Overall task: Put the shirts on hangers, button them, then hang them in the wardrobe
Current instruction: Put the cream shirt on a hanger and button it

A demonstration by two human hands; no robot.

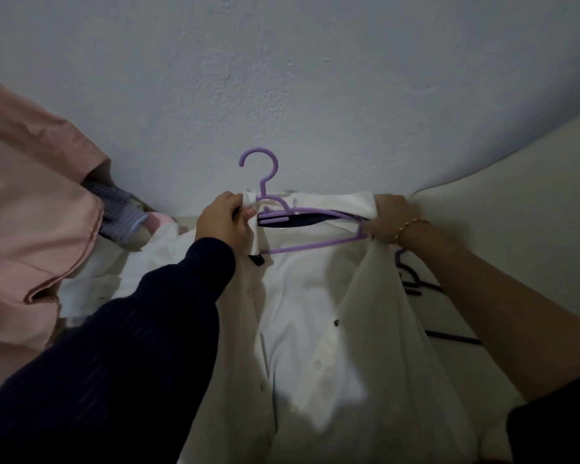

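Left hand (225,222) pinches the white shirt (302,313) collar at the purple hanger (315,244) left end, right hand (387,216) grips cloth at its right end, hanger lying crosswise between them, hook pointing away.

Cream bed (516,202). Bears a white shirt (308,313) across the middle, near to far; holds a heaped pink garment (31,229) at left, a striped grey cloth (118,209) beyond it, and dark hangers (416,283) just right of the shirt, partly hidden.
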